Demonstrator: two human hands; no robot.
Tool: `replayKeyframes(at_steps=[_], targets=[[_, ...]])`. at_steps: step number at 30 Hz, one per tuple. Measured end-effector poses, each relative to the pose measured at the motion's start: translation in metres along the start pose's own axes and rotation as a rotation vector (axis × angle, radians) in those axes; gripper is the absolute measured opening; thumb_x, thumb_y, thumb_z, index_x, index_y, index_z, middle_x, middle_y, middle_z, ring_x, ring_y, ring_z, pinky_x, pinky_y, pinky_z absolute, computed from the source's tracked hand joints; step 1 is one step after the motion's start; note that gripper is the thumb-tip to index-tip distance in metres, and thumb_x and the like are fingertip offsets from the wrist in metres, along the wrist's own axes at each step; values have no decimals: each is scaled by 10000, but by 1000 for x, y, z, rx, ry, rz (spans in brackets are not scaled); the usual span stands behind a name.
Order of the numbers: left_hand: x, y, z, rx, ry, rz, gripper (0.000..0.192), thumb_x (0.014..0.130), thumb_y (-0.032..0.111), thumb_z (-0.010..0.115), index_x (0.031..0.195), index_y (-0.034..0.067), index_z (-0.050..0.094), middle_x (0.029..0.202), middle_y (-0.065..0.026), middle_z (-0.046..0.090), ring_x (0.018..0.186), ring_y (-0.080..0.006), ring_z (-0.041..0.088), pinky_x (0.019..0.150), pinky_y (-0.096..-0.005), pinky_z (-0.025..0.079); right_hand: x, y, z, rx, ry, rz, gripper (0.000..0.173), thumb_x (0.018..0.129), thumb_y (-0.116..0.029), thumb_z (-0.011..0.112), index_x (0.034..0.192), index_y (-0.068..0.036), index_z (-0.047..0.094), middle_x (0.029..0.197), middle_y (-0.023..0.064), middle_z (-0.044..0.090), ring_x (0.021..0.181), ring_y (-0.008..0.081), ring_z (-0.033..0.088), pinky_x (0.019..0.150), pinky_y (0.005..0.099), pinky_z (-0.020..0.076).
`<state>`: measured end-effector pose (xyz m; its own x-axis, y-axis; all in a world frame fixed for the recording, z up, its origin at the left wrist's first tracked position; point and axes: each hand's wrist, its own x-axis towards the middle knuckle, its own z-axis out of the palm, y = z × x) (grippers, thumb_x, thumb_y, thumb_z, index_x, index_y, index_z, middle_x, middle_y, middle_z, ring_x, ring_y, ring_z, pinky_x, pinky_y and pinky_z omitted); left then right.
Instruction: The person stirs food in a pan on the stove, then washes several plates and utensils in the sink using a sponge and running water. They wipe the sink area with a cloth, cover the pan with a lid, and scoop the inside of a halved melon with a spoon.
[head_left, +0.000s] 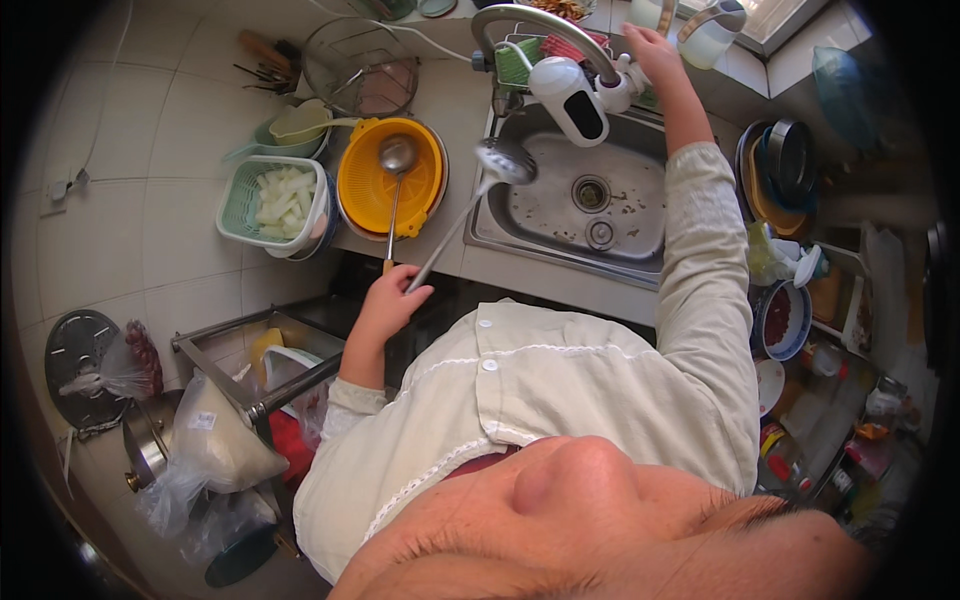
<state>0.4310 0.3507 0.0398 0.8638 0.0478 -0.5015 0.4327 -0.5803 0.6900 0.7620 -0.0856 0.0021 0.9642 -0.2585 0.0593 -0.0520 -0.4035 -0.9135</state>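
Note:
My left hand grips the handle of a metal slotted skimmer, whose blurred head is over the left edge of the steel sink. A metal ladle has its bowl over a yellow plastic colander; its handle end meets my left fingers, and whether they hold it is unclear. Beyond the sink, my right hand is raised beside the white faucet fitting, fingers extended; any contact there cannot be told. The white electric faucet head hangs over the basin. Bits of food lie around the drain.
A green basket of pale cut vegetable strips stands left of the colander, with bowls behind. Pitchers stand beyond my right hand. Stacked pans and boards and a blue-rimmed bowl are at right. A metal rack stands lower left.

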Motion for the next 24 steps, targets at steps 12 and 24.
replayKeyframes(at_steps=[12, 24], targets=[[27, -68, -60, 417, 393, -11, 494, 829, 58, 512, 1323, 61, 531, 1160, -270, 584, 1108, -402, 550, 953, -422, 440, -252, 140, 11, 342, 46, 500, 189, 920, -192, 596, 1018, -55, 680, 875, 1, 657, 774, 101, 569, 704, 257, 466], [70, -96, -56, -302, -160, -328, 468, 884, 149, 513, 1347, 88, 481, 929, -66, 609, 737, -174, 598, 607, -330, 525, -454, 161, -10, -231, 159, 308, 163, 789, -103, 591, 920, -56, 676, 1003, 166, 645, 986, 360, 596, 886, 417, 478]])
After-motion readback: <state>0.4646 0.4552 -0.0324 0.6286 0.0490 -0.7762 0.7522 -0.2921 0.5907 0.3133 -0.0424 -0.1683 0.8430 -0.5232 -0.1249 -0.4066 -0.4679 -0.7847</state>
